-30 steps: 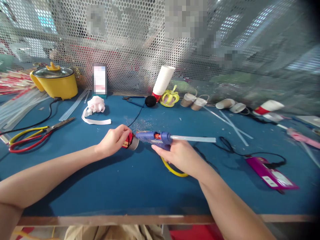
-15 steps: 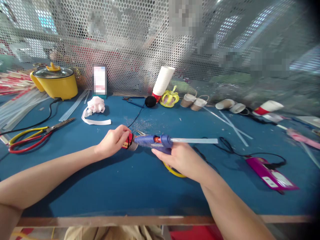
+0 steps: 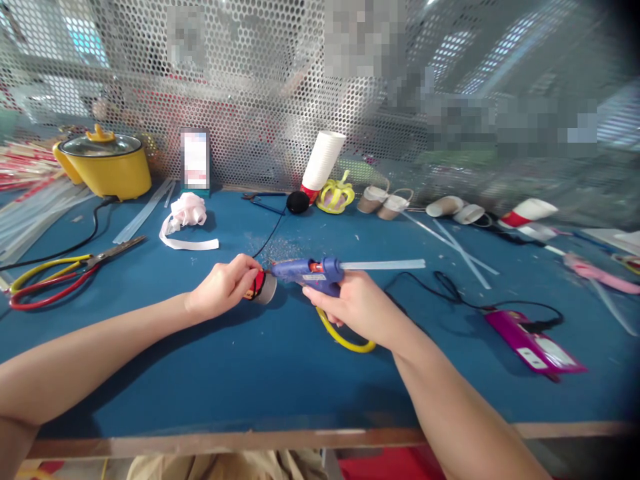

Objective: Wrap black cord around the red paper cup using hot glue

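My left hand is closed around a small red cup, which lies on its side with a black band across it and its pale round end facing right. My right hand grips a blue hot glue gun by its handle. A clear glue stick juts from the gun's rear. The nozzle is at the cup's upper edge, close to my left fingertips; whether it touches cannot be made out. Under my right hand a yellow loop-shaped handle shows, the rest of that tool being hidden.
Scissors with red and yellow handles lie left, below a yellow electric pot. White ribbon, a phone, stacked paper cups and small baskets line the back. A purple power strip with cords lies right.
The glue gun has tilted slightly, its rear end rising, and the cup's round end has turned more into view. The whole view has shifted a little.
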`<control>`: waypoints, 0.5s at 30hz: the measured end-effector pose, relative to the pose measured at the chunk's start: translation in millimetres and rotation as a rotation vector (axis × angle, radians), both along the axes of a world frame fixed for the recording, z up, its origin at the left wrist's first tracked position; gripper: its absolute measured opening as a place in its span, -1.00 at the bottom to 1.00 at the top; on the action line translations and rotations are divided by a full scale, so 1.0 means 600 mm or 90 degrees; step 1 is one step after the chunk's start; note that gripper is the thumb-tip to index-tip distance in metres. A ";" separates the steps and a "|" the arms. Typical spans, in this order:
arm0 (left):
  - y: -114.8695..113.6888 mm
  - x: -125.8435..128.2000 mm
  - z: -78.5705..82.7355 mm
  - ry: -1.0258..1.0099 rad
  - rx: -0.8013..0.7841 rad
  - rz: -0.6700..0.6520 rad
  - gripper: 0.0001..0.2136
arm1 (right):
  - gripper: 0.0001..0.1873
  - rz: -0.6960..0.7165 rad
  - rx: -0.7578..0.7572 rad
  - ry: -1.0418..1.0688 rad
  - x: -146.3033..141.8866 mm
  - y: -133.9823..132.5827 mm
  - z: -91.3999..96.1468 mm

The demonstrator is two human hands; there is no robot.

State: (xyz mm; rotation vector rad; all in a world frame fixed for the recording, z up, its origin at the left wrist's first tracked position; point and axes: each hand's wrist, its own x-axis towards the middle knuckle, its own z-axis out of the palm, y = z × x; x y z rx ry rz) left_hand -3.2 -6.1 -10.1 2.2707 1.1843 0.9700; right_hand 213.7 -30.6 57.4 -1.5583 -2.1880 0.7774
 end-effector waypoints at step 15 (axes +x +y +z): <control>0.008 0.007 0.003 -0.033 -0.091 0.092 -0.79 | -0.78 0.034 0.165 -0.154 0.006 -0.013 -0.017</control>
